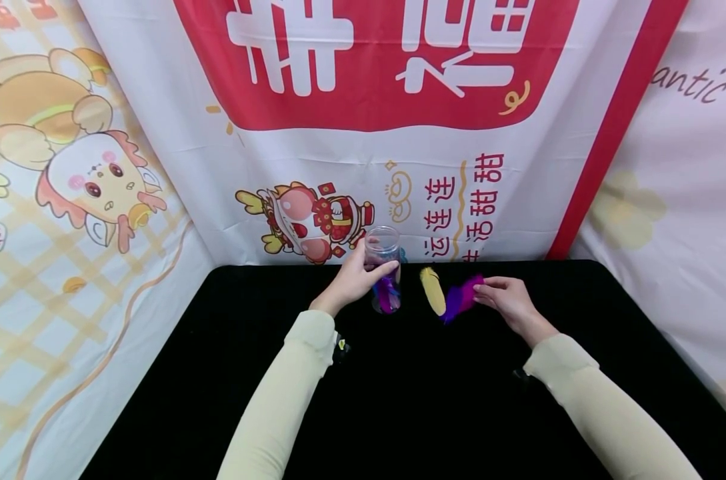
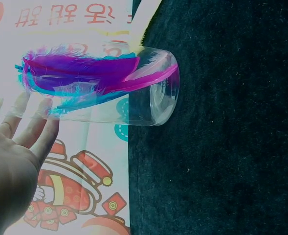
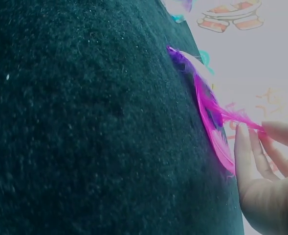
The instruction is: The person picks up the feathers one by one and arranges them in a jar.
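My left hand [image 1: 353, 275] grips a clear, open-topped jar [image 1: 383, 241] near the table's far edge. Blue, purple and magenta feathers [image 2: 85, 73] lie inside it, seen through its wall in the left wrist view. To the right, my right hand [image 1: 509, 300] pinches the end of a magenta feather [image 3: 232, 115] between thumb and fingers. A purple feather [image 1: 454, 304] and another pink feather [image 3: 216, 142] lie beside or under the pinched one. Between jar and right hand is a yellow feather [image 1: 433, 291].
The black table [image 1: 423, 400] stretches toward me. A printed white and red cloth [image 1: 339, 153] hangs right behind its far edge, with more printed cloth [image 1: 87, 233] at the left and pale cloth [image 1: 687, 200] at the right.
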`<state>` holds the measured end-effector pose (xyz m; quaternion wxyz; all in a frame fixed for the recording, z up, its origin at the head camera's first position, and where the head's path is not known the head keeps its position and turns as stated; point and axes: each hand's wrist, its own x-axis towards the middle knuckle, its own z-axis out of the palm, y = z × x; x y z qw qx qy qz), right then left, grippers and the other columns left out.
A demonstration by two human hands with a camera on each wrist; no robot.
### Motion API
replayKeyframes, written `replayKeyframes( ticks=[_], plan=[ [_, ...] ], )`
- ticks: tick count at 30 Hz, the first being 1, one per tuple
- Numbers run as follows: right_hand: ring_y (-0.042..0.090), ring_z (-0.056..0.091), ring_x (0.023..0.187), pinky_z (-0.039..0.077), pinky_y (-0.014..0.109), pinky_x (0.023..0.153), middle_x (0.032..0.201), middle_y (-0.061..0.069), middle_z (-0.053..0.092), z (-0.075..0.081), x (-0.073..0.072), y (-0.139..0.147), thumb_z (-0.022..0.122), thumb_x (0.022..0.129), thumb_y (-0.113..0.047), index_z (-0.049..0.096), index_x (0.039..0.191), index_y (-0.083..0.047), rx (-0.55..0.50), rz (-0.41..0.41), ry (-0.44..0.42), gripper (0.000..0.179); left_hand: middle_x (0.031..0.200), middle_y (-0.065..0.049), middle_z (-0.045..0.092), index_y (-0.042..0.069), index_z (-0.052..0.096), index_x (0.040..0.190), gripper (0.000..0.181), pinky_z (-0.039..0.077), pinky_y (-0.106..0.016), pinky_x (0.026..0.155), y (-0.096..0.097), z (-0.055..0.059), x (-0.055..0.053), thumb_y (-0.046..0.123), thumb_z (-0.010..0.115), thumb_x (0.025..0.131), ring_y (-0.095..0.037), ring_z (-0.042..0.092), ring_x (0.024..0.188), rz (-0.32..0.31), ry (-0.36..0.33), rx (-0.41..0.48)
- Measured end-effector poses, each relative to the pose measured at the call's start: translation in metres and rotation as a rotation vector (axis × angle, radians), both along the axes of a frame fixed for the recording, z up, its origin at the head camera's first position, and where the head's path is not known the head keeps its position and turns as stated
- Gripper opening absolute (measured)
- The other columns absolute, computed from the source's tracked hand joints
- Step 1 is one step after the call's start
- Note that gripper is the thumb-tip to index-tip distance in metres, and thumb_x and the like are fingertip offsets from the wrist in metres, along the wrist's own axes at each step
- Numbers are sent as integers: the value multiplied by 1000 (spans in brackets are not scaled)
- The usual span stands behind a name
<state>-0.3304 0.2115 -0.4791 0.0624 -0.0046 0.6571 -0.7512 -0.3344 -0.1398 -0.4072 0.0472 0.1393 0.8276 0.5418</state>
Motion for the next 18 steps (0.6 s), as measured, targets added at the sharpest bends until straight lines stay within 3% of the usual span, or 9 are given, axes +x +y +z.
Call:
replayKeyframes(
  ticks=[4, 12, 18],
  plan=[
    [14, 75, 81, 61, 30, 83, 89, 5, 75, 1, 0, -3, 64, 98, 4, 53, 124, 23, 21, 1, 5, 34, 155, -18, 41, 15, 26, 156, 80, 43, -46, 113, 0, 0, 0, 43, 71, 97, -34, 51, 136, -4, 2, 3],
    [13, 74, 79, 61, 29, 82, 87, 1, 74, 11, -1, -3, 64, 98, 1, 56, 121, 20, 70, -19, 29, 30, 146, -10, 48, 18, 32, 152, 80, 48, -46, 107, 1, -4, 3, 54, 72, 92, -30, 57, 129, 22, 79, 2],
    [11, 73, 82, 60, 30, 85, 89, -4, 73, 24, -3, 2, 65, 100, -5, 55, 126, 19, 177, -30, 72, 37, 144, -10, 49, 17, 32, 152, 79, 47, -47, 109, 1, -5, 1, 52, 72, 93, -28, 57, 128, 21, 90, -3]
  ],
)
